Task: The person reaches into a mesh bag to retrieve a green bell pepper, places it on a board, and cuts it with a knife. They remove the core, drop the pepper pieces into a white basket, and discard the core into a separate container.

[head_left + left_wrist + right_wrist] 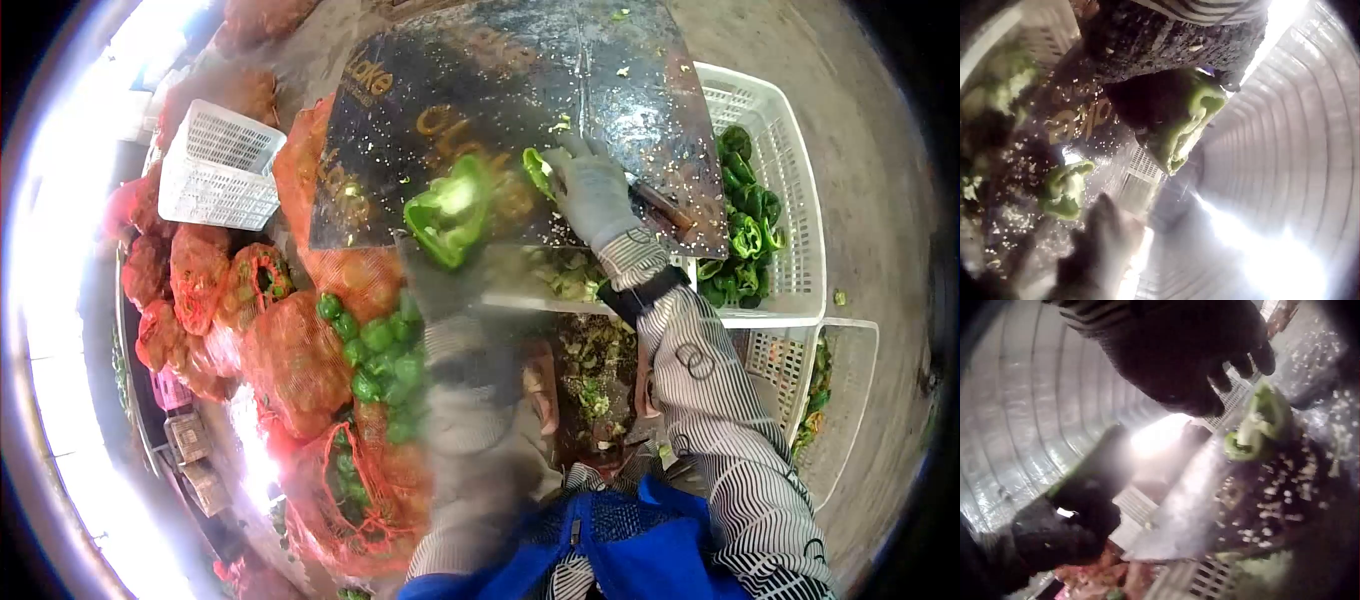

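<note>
My left hand [437, 262], motion-blurred in the head view, grips a cut green pepper half [450, 210] above the near edge of a dark, seed-strewn cutting board [480, 90]. The left wrist view shows that pepper half [1188, 125] under the dark glove [1166, 37]. My right hand [590, 190], in a grey glove, rests on the board with its fingertips beside a smaller pepper piece [538, 170]. In the right wrist view the right-hand fingers [1210, 369] hover loosely curled just above that piece [1257, 425], not gripping it. A knife [660, 205] lies on the board by my right wrist.
A white crate [790, 120] at the right holds cut green peppers [745, 230]. Red mesh sacks [300, 350] of peppers pile up at the left, with an upturned white crate [220, 165] behind them. Pepper scraps [590, 370] lie below the board. Another white crate [850, 400] stands lower right.
</note>
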### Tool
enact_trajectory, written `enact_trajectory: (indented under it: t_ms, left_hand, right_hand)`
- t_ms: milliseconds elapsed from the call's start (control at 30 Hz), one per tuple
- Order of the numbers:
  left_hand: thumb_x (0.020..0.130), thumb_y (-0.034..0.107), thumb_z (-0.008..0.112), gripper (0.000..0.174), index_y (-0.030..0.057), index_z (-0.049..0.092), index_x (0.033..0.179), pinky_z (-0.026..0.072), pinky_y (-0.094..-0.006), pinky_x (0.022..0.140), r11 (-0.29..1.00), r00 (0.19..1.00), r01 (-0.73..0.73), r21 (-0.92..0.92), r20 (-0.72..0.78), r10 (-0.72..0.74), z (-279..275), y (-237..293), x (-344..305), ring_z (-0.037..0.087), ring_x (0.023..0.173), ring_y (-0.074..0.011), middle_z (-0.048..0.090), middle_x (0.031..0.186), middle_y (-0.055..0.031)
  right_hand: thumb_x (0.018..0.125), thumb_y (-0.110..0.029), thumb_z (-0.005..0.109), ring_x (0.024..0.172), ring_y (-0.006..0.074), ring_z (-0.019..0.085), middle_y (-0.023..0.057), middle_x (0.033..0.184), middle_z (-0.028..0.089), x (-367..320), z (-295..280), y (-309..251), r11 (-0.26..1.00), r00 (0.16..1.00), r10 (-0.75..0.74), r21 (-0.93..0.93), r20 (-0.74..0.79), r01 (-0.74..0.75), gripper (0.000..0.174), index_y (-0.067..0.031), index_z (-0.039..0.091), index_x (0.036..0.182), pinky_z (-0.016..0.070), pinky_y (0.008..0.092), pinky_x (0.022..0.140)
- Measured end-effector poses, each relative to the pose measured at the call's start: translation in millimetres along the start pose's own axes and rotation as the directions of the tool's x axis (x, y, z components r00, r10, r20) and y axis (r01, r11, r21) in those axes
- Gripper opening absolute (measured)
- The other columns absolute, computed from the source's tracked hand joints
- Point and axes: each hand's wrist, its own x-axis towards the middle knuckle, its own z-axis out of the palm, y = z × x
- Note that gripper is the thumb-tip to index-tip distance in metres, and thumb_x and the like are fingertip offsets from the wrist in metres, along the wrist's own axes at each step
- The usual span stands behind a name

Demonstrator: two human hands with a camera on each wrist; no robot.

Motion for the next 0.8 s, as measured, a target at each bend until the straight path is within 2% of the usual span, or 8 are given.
enact_trajectory:
  t_ms: [67, 133, 200, 267, 467, 600, 667, 800]
  left_hand:
    - [0.094, 0.055, 0.046, 0.063, 0.007, 0.045, 0.135, 0.0486, -0.045, 0.096, 0.789, 0.794, -0.01, -0.614, -0.485, -0.367, 38.3, 16.7, 9.2, 0.055, 0.114, -0.0289, 0.049, 0.135, -0.0138]
    - [0.094, 0.059, 0.046, 0.069, 0.0059, 0.042, 0.138, 0.049, -0.0443, 0.096, 0.801, 0.771, 0.027, -0.598, -0.497, -0.398, 67.2, 50.2, 12.9, 0.054, 0.116, -0.0301, 0.045, 0.137, -0.0154]
    - [0.095, 0.059, 0.043, 0.068, 0.0047, 0.043, 0.136, 0.0498, -0.0414, 0.095, 0.998, 0.855, -0.014, 0.058, -0.517, 0.042, 82.4, 60.4, 14.8, 0.054, 0.115, -0.0279, 0.048, 0.131, -0.0157]
    - [0.095, 0.052, 0.052, 0.06, 0.0023, 0.05, 0.129, 0.0506, -0.0379, 0.093, 0.995, 0.864, -0.089, 0.032, -0.494, 0.094, 94.3, 67.8, 8.7, 0.054, 0.114, -0.0254, 0.053, 0.122, -0.0138]
    - [0.087, 0.016, 0.069, 0.03, 0.0042, 0.06, 0.112, 0.0494, -0.0336, 0.086, 0.659, 0.916, -0.296, 0.691, 0.011, 0.4, 134.4, 79.9, 1.7, 0.058, 0.099, -0.0214, 0.06, 0.108, -0.0086]
    - [0.09, 0.015, 0.062, 0.023, 0.0019, 0.061, 0.109, 0.048, -0.0325, 0.086, 0.77, 0.886, -0.257, 0.583, -0.177, 0.429, 131.7, 67.5, -3.4, 0.057, 0.097, -0.0196, 0.058, 0.104, -0.0086]
    - [0.091, 0.017, 0.06, 0.039, 0.0028, 0.052, 0.126, 0.0488, -0.0317, 0.088, 0.929, 0.841, -0.216, 0.3, -0.426, 0.333, 133.4, 68.2, -4.8, 0.055, 0.103, -0.0194, 0.056, 0.111, -0.0072]
    - [0.087, 0.018, 0.065, 0.058, 0.0052, 0.041, 0.139, 0.0503, -0.0312, 0.089, 0.993, 0.934, -0.073, -0.096, -0.354, 0.034, 134.2, 71.4, 4.6, 0.054, 0.107, -0.0203, 0.055, 0.119, -0.0091]
  right_hand:
    - [0.092, -0.017, 0.056, 0.099, 0.0239, 0.06, 0.0088, 0.104, 0.063, -2.9, -40.2, -21.9, 0.98, 0.998, 0.056, 0.191, -0.007, -0.053, 0.021, -0.0068, 0.064, 0.108, 0.0518, 0.0372, 0.083]
    - [0.096, -0.024, 0.055, 0.083, 0.0167, 0.063, 0.0063, 0.089, 0.065, -11.5, -67.5, -32.3, 0.564, 0.913, 0.061, 0.741, 0.403, -0.365, 0.026, -0.0019, 0.064, 0.104, 0.0518, 0.032, 0.073]
    - [0.097, -0.03, 0.056, 0.071, 0.0122, 0.061, 0.0055, 0.084, 0.065, -25.4, -87.8, -34.0, 0.413, 0.939, 0.087, 0.845, 0.333, -0.339, 0.033, 0.0009, 0.063, 0.105, 0.051, 0.0257, 0.065]
    - [0.087, -0.022, 0.064, 0.088, 0.0245, 0.063, 0.0125, 0.102, 0.061, -36.8, -100.3, -20.4, 0.501, 0.95, -0.177, 0.854, 0.256, -0.137, 0.03, 0.0, 0.06, 0.107, 0.0527, 0.0358, 0.077]
    - [0.081, -0.015, 0.071, 0.1, 0.0254, 0.061, 0.0161, 0.117, 0.055, -74.4, -110.7, -17.5, 0.016, 0.909, 0.147, 0.918, 0.389, -0.395, 0.046, -0.0045, 0.053, 0.122, 0.0534, 0.0328, 0.085]
    - [0.079, -0.002, 0.068, 0.105, 0.0224, 0.061, 0.013, 0.12, 0.057, -81.9, -106.7, -10.5, 0.146, 0.918, 0.165, 0.911, 0.361, -0.385, 0.062, -0.0001, 0.043, 0.136, 0.0518, 0.0334, 0.09]
    - [0.079, -0.003, 0.068, 0.112, 0.0236, 0.056, 0.0149, 0.12, 0.057, -82.6, -97.8, -8.0, -0.126, 0.894, 0.178, 0.91, 0.412, -0.394, 0.06, 0.0004, 0.045, 0.134, 0.0462, 0.0355, 0.097]
    - [0.073, -0.012, 0.071, 0.106, 0.0288, 0.062, 0.0159, 0.128, 0.057, -90.4, -84.9, -13.1, 0.623, 0.994, 0.065, 0.774, 0.091, -0.111, 0.068, -0.0066, 0.045, 0.136, 0.0501, 0.0382, 0.094]
